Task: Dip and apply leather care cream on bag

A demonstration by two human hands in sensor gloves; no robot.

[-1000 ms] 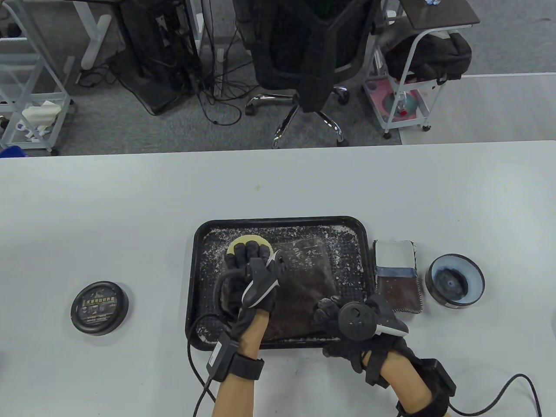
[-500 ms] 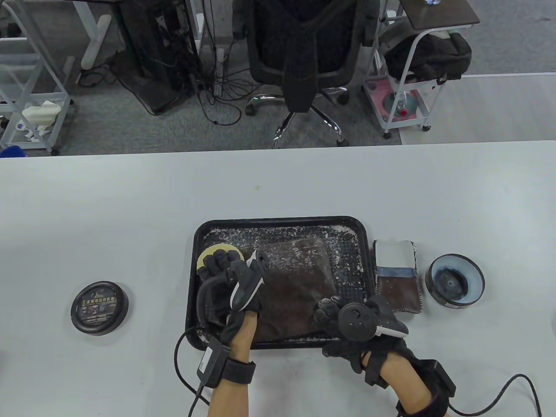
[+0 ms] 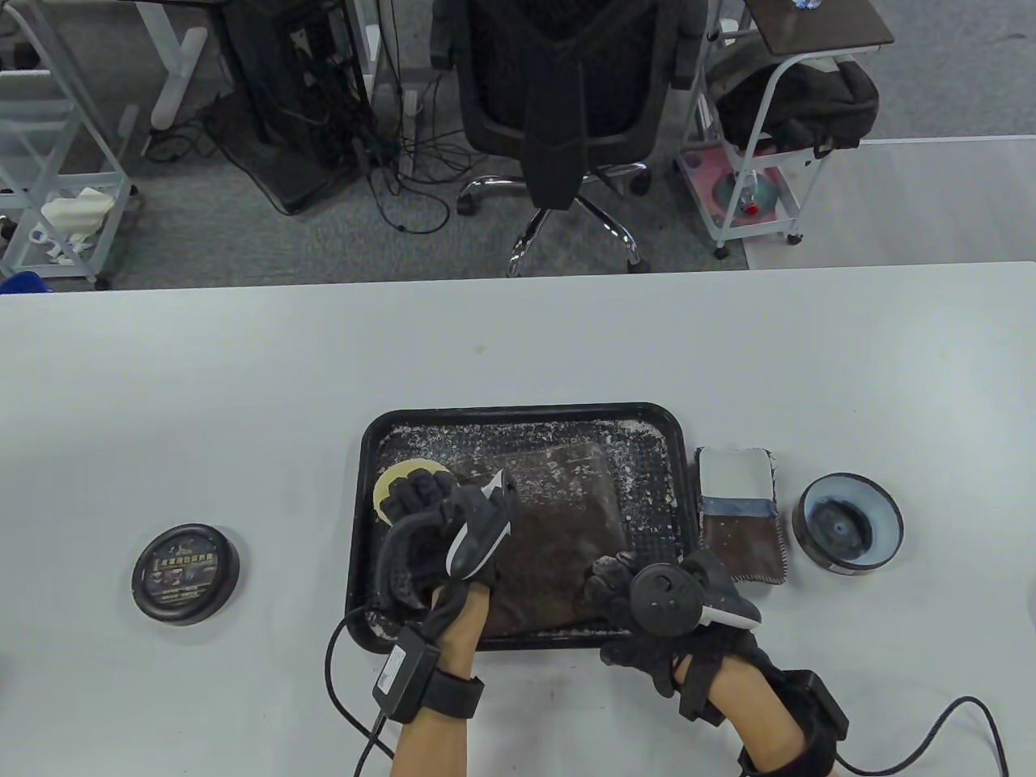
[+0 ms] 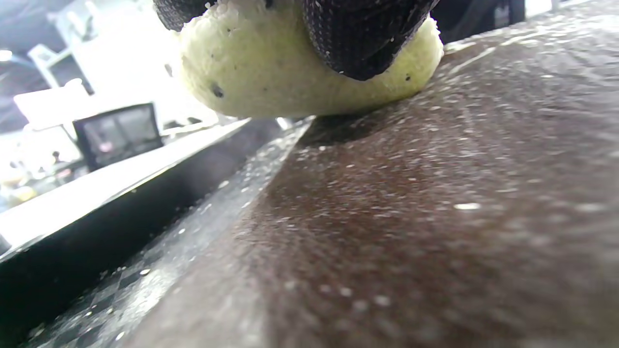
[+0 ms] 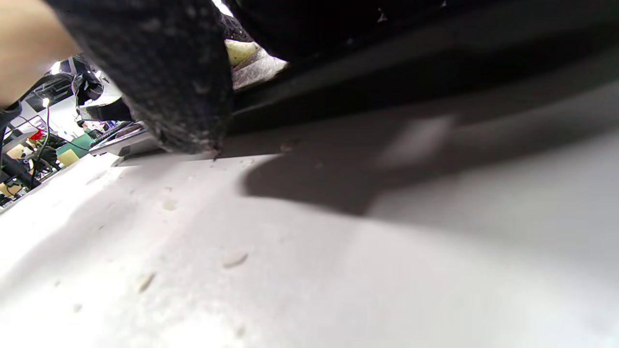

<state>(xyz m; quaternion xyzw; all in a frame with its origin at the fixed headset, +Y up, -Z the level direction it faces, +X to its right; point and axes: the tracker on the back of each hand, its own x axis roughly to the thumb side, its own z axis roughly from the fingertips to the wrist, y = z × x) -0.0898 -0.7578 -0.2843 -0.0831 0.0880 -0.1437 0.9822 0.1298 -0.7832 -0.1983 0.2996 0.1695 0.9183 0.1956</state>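
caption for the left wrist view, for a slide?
Left hand pressing a pale yellow sponge onto the speckled brown leather bag, beside the black tray's rim.

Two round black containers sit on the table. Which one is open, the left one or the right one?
The right one, beside the folded cloth: its hollow blue-rimmed interior shows. The left one shows a flat printed label, so it looks like a lid or closed tin.

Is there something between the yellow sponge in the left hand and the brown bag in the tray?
Nothing visible. The left hand presses the sponge directly on the bag, at its far left corner inside the tray.
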